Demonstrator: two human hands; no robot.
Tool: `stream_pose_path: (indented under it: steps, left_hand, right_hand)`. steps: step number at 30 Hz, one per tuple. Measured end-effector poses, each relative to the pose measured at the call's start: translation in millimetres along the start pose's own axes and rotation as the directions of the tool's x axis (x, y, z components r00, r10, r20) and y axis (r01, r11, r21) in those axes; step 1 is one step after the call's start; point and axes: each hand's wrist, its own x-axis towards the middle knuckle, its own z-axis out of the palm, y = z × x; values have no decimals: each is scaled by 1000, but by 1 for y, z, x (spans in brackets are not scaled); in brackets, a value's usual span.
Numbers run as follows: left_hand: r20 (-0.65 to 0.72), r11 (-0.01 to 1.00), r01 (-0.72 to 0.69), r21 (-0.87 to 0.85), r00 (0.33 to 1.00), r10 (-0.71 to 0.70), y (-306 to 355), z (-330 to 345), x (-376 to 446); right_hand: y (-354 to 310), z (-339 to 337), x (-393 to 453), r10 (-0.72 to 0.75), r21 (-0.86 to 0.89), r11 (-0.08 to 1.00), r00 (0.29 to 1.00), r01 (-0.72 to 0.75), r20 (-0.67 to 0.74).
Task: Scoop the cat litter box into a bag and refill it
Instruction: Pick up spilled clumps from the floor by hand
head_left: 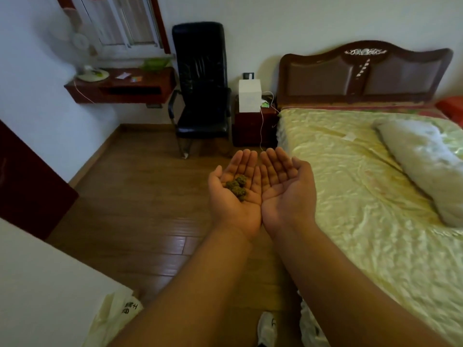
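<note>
Both my hands are stretched out palm up, side by side and touching along their edges, above the wooden floor. My left hand (231, 194) lies flat and carries a few dark greenish-brown clumps (237, 187) on its palm. Nothing lies in my right hand (283, 189), whose fingers are straight. A pale plastic bag (114, 319) with printed marks sits at the bottom left, partly behind my left forearm. No litter box or scoop is in view.
A bed (363, 186) with a yellow-green cover and a pillow (423, 161) fills the right. A black chair (203, 91) and a dark nightstand (253, 128) stand at the far wall. A wall shelf (120, 86) hangs on the left. A white shoe (266, 329) shows below.
</note>
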Motion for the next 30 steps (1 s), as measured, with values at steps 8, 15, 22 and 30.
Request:
stream_pose_path:
  steps: [8, 15, 22, 30]
  left_hand:
    - [-1, 998, -58, 16, 998, 58, -5, 42, 105]
    - [-4, 997, -79, -19, 997, 79, -5, 67, 172]
    - [-10, 999, -32, -37, 999, 32, -3, 86, 254]
    - [7, 997, 65, -33, 998, -65, 21, 114, 372]
  right_hand:
    - [-15, 35, 109, 42, -4, 999, 998, -42, 37]
    - [-23, 64, 180, 60, -63, 996, 997, -57, 47]
    - [-22, 87, 257, 17, -61, 998, 1000, -16, 15]
    - [-6, 138, 360, -97, -72, 993, 994, 93, -59]
